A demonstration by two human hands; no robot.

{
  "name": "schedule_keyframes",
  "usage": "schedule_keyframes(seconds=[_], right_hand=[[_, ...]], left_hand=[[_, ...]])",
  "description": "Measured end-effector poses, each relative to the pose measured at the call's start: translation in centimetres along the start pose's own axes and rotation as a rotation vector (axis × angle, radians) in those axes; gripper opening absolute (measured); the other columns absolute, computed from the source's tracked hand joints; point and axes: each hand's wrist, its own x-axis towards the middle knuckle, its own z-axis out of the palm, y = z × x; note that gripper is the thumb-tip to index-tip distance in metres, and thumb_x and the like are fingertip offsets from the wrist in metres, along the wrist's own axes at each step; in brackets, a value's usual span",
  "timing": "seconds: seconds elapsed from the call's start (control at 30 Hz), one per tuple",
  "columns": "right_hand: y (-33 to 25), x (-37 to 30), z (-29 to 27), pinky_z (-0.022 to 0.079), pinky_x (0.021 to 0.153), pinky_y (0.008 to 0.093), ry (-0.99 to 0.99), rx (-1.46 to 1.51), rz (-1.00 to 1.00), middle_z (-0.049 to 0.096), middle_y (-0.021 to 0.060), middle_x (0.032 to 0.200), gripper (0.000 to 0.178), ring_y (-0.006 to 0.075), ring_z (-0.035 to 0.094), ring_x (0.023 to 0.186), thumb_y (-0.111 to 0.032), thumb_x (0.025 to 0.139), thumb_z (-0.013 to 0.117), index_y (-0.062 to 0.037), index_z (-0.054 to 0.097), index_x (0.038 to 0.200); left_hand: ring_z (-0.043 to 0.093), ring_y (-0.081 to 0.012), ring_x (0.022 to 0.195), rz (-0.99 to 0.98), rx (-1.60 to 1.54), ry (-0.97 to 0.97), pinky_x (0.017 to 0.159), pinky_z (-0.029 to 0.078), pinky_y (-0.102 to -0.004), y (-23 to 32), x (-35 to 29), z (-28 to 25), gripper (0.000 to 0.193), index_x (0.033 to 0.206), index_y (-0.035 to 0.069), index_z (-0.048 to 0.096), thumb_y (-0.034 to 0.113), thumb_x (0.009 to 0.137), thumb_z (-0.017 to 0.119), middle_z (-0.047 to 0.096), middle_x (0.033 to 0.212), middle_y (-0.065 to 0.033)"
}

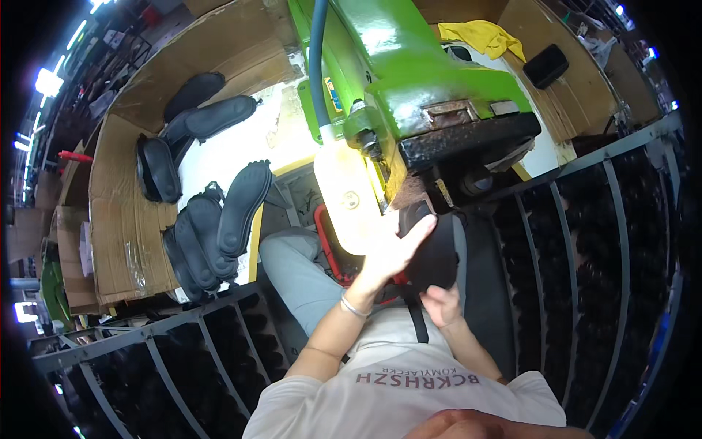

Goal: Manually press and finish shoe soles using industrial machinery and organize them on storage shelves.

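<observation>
In front of my lap, below the head of a green machine (468,91), I hold a black shoe (437,257). Its details are lost in shade. My left hand (391,252), with a band at the wrist, grips its left side, the thumb lying across its upper part and the other fingers partly hidden. At the shoe's lower end my right hand (443,304) is closed, fingers curled against the edge. A brightly lit pale plate or cover (347,194) on the machine is just above my left hand.
Several black shoe soles (245,208) lie on the white tabletop at left, walled by cardboard (135,241). A yellow cloth (482,38) and a black phone-like object (545,66) are at back right. Metal racks (614,197) with dark items flank me; a red-rimmed container (329,245) sits below.
</observation>
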Motion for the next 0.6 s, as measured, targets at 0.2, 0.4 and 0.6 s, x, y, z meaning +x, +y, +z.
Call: schedule_keyframes(seconds=[0.2, 0.4, 0.6], right_hand=[[-1.0, -0.2, -1.4, 0.042, 0.094, 0.0346, -0.078, -0.175, -0.073, 0.060, 0.0138, 0.110, 0.038, 0.0234, 0.056, 0.106, 0.002, 0.073, 0.059, 0.0073, 0.057, 0.110], [-7.8, 4.1, -0.8, 0.041, 0.097, 0.0355, -0.019, -0.348, -0.415, 0.055, 0.0119, 0.118, 0.047, 0.0234, 0.053, 0.109, -0.008, 0.080, 0.058, 0.0037, 0.046, 0.124], [-11.5, 8.5, 5.2, 0.043, 0.090, 0.0301, -0.094, -0.349, -0.515, 0.057, 0.0104, 0.107, 0.033, 0.0173, 0.056, 0.097, -0.002, 0.080, 0.059, 0.0000, 0.049, 0.110]], left_hand=[[0.047, -0.0045, 0.059, -0.062, -0.196, 0.158, 0.052, 0.038, -0.0221, -0.4, -1.7, 0.1, 0.011, 0.078, 0.000, 0.061, 0.009, 0.081, 0.065, 0.057, 0.065, 0.0007], [0.052, -0.0081, 0.064, 0.133, 0.174, 0.281, 0.059, 0.043, -0.0241, -3.6, -1.5, -0.3, 0.013, 0.081, -0.001, 0.061, 0.010, 0.080, 0.067, 0.060, 0.071, -0.0020], [0.059, -0.0172, 0.084, 0.125, 0.013, 0.150, 0.076, 0.046, -0.0287, -2.5, -1.2, -3.0, 0.028, 0.104, -0.004, 0.059, 0.010, 0.081, 0.066, 0.063, 0.092, -0.0101]])
